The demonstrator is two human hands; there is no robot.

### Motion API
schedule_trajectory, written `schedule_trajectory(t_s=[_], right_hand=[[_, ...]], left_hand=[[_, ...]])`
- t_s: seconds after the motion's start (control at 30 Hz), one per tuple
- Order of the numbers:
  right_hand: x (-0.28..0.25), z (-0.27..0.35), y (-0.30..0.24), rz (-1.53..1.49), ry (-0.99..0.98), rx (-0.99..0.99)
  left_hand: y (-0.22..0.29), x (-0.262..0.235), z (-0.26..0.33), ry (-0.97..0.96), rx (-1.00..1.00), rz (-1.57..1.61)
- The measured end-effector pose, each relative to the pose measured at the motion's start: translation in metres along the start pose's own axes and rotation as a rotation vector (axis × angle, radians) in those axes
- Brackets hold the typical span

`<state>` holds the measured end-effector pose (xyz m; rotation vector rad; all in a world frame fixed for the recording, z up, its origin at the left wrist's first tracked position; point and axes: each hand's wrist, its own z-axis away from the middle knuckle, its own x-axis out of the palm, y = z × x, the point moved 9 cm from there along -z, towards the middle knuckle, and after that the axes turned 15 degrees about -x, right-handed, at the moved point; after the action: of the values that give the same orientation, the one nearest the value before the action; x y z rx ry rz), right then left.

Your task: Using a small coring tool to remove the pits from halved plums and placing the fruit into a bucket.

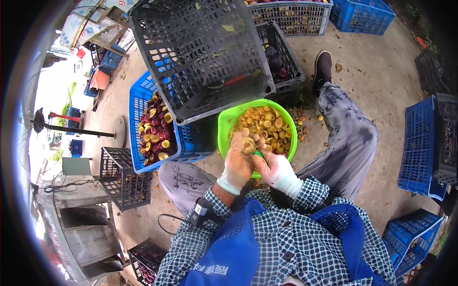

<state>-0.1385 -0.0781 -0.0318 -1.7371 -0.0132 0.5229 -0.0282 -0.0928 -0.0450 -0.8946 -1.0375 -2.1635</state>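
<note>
At upper centre we saw a tilted black crate [200, 52]. Below it sat a green basin [226, 125] of pits. At its near rim our left hand [238, 162] gripped a halved fruit [248, 146]; our right hand [275, 168] held something green [258, 154], perhaps a tool handle.

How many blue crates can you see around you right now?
7, perhaps more hidden: one with cut fruit at left, one top right, one at right, one lower right, three small distant ones far left.
</note>
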Motion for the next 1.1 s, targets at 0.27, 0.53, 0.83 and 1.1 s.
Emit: schedule_trajectory(t_s=[0.27,0.53,0.83,1.1], right_hand=[[0.009,0.004,-0.004,-0.296,0.028,0.033],[0.038,0.023,-0.008,-1.090,-0.319,0.532],[0.030,0.022,-0.040,-1.370,-0.330,0.349],[-0.008,-0.004,0.032,-0.489,0.187,0.112]], left_hand=[[-0.006,0.007,0.006,0.091,0.020,-0.182],[0.001,0.020,0.013,0.138,0.100,-0.400],[-0.008,0.039,-0.007,-0.232,-0.086,0.071],[0.022,0.010,0.002,0.131,0.112,-0.520]])
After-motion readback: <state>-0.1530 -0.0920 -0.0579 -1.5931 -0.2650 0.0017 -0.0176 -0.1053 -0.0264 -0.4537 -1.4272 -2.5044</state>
